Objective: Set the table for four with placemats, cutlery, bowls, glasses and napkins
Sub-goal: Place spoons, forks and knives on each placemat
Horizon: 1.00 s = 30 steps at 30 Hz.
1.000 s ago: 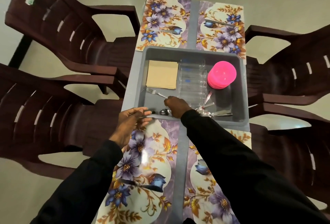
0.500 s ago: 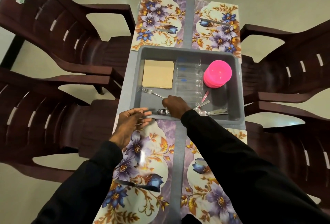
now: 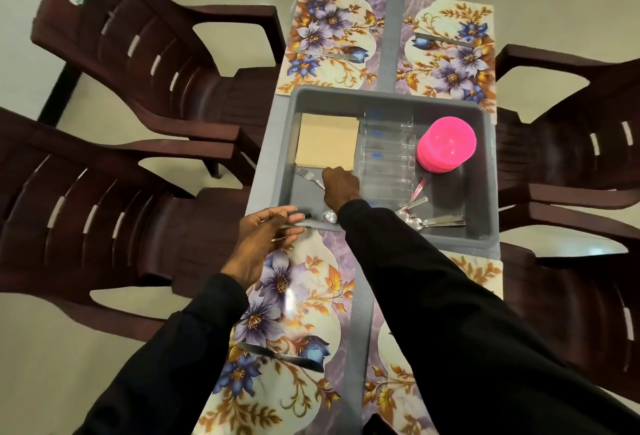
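Observation:
A grey tub [image 3: 486, 171] sits mid-table with tan napkins [image 3: 327, 143], clear glasses [image 3: 388, 157], stacked pink bowls [image 3: 445, 147], a fork [image 3: 306, 174] and spoons [image 3: 414, 218]. My right hand [image 3: 341, 186] reaches into the tub, knuckles up, fingers curled down over the fork's handle; the grip itself is hidden. My left hand [image 3: 263, 240] rests at the tub's near rim, holding thin metal cutlery [image 3: 294, 221] between its fingers. Four floral placemats lie at the corners, the near left one [image 3: 298, 299] under my left wrist. Knives lie on three placemats [image 3: 280, 356], [image 3: 327, 55], [image 3: 441, 40].
Dark brown plastic chairs stand on both sides of the narrow table: two on the left [image 3: 145, 63], [image 3: 79, 212] and two on the right [image 3: 581, 143], [image 3: 588, 313]. A single spoon [image 3: 329, 216] lies in the tub beside my right wrist.
My right hand has moved from the spoon at the tub's near edge forward and left onto the fork's handle. My left hand has stayed at the rim with its cutlery.

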Each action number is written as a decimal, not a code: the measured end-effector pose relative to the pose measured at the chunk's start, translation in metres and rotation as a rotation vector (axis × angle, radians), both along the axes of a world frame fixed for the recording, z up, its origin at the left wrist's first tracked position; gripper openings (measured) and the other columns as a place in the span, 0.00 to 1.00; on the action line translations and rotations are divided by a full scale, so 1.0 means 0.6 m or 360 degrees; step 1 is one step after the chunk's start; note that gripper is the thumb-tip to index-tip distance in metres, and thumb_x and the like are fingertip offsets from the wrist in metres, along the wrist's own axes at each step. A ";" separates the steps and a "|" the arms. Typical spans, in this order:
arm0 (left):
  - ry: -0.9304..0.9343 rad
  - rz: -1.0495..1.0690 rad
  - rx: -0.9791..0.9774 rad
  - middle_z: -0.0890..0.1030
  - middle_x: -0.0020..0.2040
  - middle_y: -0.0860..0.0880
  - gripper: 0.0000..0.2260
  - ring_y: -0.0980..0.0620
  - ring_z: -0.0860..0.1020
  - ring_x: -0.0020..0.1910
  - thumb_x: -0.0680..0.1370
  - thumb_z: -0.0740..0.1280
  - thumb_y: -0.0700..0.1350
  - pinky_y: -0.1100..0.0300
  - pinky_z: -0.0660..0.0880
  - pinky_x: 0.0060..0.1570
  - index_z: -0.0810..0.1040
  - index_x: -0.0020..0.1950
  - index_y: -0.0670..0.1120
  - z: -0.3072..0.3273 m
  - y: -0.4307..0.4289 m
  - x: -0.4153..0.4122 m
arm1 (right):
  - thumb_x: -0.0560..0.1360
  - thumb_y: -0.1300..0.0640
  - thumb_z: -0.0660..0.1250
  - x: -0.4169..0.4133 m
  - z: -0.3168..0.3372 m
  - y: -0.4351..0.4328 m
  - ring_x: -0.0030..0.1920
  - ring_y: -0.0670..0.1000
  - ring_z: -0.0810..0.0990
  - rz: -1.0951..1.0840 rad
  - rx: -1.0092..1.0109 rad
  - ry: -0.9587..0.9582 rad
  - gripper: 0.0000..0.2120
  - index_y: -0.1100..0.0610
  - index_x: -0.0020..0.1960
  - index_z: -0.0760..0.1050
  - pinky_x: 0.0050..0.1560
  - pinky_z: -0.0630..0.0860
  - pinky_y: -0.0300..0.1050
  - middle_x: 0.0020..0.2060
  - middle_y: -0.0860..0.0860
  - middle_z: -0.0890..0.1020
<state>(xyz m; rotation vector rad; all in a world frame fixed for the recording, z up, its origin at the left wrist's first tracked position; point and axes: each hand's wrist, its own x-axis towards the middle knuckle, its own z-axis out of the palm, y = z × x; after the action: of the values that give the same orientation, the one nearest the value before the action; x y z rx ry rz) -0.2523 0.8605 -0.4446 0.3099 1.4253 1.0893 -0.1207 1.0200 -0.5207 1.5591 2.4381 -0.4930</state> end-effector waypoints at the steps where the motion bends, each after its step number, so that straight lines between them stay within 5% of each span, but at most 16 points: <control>1: -0.0015 0.0010 -0.0003 0.86 0.55 0.40 0.10 0.43 0.85 0.48 0.83 0.65 0.39 0.60 0.84 0.45 0.81 0.61 0.37 -0.002 0.001 -0.001 | 0.76 0.65 0.68 0.001 -0.001 0.000 0.57 0.61 0.82 -0.0044 -0.0039 0.0026 0.12 0.61 0.60 0.77 0.54 0.78 0.51 0.56 0.59 0.82; 5: -0.0051 0.0062 -0.0007 0.86 0.55 0.40 0.10 0.42 0.85 0.50 0.83 0.65 0.39 0.57 0.83 0.50 0.81 0.62 0.36 -0.008 0.007 0.003 | 0.76 0.67 0.66 0.013 -0.003 -0.012 0.57 0.63 0.80 -0.0033 -0.0063 0.0110 0.11 0.63 0.58 0.77 0.55 0.76 0.52 0.56 0.61 0.81; 9: -0.0074 0.0166 -0.0024 0.85 0.56 0.38 0.12 0.40 0.84 0.55 0.81 0.67 0.36 0.55 0.83 0.54 0.79 0.63 0.34 -0.018 0.025 0.011 | 0.74 0.73 0.63 0.035 -0.008 -0.026 0.50 0.64 0.80 -0.0107 0.0119 0.0495 0.09 0.63 0.50 0.76 0.44 0.73 0.51 0.48 0.62 0.82; 12: -0.0152 0.0243 -0.0059 0.83 0.57 0.37 0.10 0.41 0.83 0.55 0.81 0.67 0.35 0.58 0.83 0.52 0.78 0.61 0.34 -0.019 0.046 0.026 | 0.74 0.69 0.67 0.061 0.010 -0.043 0.39 0.54 0.81 -0.0373 0.0068 0.1031 0.06 0.59 0.45 0.79 0.37 0.79 0.51 0.39 0.54 0.82; 15: -0.0277 0.0167 0.0048 0.83 0.56 0.38 0.03 0.44 0.84 0.52 0.80 0.67 0.36 0.60 0.83 0.50 0.79 0.53 0.39 -0.014 0.064 0.050 | 0.73 0.65 0.73 0.091 0.052 -0.073 0.35 0.42 0.82 -0.0513 -0.0188 0.1418 0.02 0.60 0.42 0.84 0.38 0.80 0.40 0.35 0.51 0.85; 17: -0.0333 0.0079 0.0135 0.83 0.58 0.38 0.08 0.43 0.84 0.55 0.79 0.67 0.39 0.57 0.83 0.53 0.80 0.56 0.37 -0.007 0.075 0.072 | 0.72 0.65 0.76 0.114 0.068 -0.092 0.35 0.42 0.83 -0.0546 -0.0357 0.1525 0.01 0.61 0.43 0.85 0.38 0.78 0.35 0.36 0.51 0.86; 20: -0.0284 0.0064 0.0119 0.83 0.59 0.36 0.17 0.39 0.84 0.58 0.79 0.68 0.43 0.51 0.82 0.57 0.77 0.64 0.33 -0.005 0.086 0.103 | 0.71 0.64 0.78 0.152 0.074 -0.104 0.40 0.50 0.87 -0.0614 -0.0471 0.1618 0.05 0.62 0.46 0.86 0.45 0.83 0.42 0.40 0.53 0.88; 22: -0.0244 0.0096 0.0072 0.84 0.57 0.36 0.14 0.39 0.85 0.56 0.81 0.67 0.41 0.52 0.83 0.53 0.78 0.63 0.33 -0.009 0.091 0.114 | 0.71 0.63 0.78 0.181 0.078 -0.096 0.40 0.50 0.87 -0.0627 -0.0470 0.1595 0.06 0.63 0.47 0.86 0.46 0.85 0.48 0.41 0.55 0.88; 26: -0.0235 0.0125 0.0037 0.85 0.56 0.37 0.08 0.41 0.85 0.54 0.83 0.65 0.39 0.53 0.83 0.53 0.80 0.58 0.36 -0.014 0.090 0.107 | 0.73 0.68 0.74 0.259 0.049 -0.053 0.34 0.39 0.82 -0.0549 -0.0184 0.1143 0.05 0.60 0.43 0.85 0.42 0.81 0.42 0.37 0.52 0.86; 30: -0.0208 0.0129 0.0017 0.84 0.57 0.36 0.08 0.40 0.85 0.55 0.82 0.65 0.37 0.50 0.81 0.56 0.80 0.57 0.36 -0.019 0.081 0.091 | 0.71 0.69 0.75 0.308 0.001 -0.023 0.48 0.50 0.85 -0.0116 -0.0159 0.0539 0.11 0.57 0.50 0.86 0.55 0.82 0.49 0.47 0.52 0.87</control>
<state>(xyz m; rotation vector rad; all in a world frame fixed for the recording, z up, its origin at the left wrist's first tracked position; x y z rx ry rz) -0.1975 0.9091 -0.4560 0.1867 1.3255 1.1624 0.0641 1.0064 -0.5200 1.6411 2.5507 -0.9470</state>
